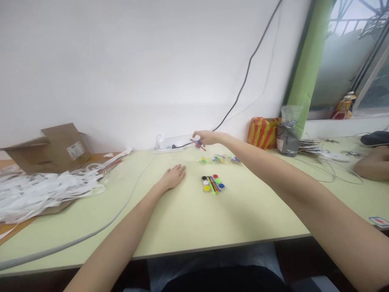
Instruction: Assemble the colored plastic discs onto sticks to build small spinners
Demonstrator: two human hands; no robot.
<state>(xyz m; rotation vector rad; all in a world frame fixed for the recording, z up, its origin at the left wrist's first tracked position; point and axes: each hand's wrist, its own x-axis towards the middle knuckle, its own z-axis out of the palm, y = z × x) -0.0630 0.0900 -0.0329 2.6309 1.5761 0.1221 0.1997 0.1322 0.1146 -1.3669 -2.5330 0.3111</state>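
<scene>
My left hand (174,177) lies flat on the pale green table with its fingers stretched out, holding nothing. Toward the wall, my right hand (205,138) is raised over the table's back edge, its fingers pinching a small red and blue packet (198,143) whose exact kind is too small to make out. Between my arms sits a group of small round pots with coloured lids, such as a yellow pot (207,188) and a blue pot (221,187). Several thin coloured sticks (214,185) lie between the two rows of pots. Behind them rest several clear packets (220,159) with colourful contents.
At left, white strips (45,190) are heaped by an open cardboard box (62,146). A grey cable (115,217) crosses the table (182,227). A power strip (168,149) lies by the wall. Right are a striped bag (263,133), a grey bag (287,138) and another person's arm (372,164).
</scene>
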